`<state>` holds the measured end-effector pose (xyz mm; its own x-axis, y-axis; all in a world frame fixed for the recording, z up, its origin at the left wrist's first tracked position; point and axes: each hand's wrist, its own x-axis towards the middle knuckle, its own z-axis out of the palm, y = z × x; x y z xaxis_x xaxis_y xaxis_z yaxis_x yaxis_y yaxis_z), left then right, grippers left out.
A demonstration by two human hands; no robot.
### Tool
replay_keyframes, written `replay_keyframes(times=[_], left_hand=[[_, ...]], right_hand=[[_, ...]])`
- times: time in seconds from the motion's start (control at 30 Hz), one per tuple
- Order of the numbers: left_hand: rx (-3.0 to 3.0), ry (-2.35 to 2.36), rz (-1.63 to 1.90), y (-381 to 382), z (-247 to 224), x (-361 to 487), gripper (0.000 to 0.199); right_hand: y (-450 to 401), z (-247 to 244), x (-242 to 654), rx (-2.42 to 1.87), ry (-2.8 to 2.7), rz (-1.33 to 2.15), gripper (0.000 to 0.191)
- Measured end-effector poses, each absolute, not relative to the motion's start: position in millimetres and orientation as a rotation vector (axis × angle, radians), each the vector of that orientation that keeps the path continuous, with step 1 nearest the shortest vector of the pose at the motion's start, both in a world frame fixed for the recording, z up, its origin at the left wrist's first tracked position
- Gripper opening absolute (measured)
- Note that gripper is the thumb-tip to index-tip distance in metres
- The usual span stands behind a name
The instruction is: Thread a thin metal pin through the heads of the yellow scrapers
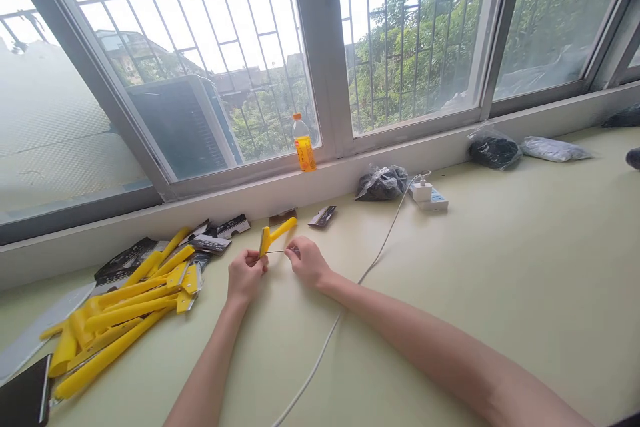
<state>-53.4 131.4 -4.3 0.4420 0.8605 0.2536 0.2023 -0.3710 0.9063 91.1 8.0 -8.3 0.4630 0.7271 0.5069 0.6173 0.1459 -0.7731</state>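
Note:
A yellow scraper (265, 240) is upright in my left hand (245, 277), its fingers closed around the lower end of the head. The scraper's handle slants up and to the right. My right hand (310, 261) is closed in a pinch on a thin metal rod (275, 251), like a hex key or screwdriver shaft; the fingers hide its other end. The rod's tip meets the scraper head beside my left fingers. To the left, several yellow scrapers (133, 310) lie heaped on the pale green table (450, 280).
Black-and-white packets (233, 225) lie along the back. A white cable (370, 270) crosses under my right forearm from a charger (423, 189) on a power strip (436, 203). An orange-capped bottle (305, 153) stands on the window ledge. A dark bag (383, 183) sits behind; a phone-like device (27, 392) is front left.

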Motion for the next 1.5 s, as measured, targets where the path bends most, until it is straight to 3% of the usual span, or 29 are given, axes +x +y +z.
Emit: replay_keyframes(times=[1.2,1.5], left_hand=[[2.109,0.986,0.890,131,-2,-58,0.017],[2.074,0.966,0.911,134,-5,-57,0.020]], right_hand=[[-3,2,84,-1.641,-1.277,0.240,0.012],[-1,-2,81,-1.759,-1.444,0.082,0.016]])
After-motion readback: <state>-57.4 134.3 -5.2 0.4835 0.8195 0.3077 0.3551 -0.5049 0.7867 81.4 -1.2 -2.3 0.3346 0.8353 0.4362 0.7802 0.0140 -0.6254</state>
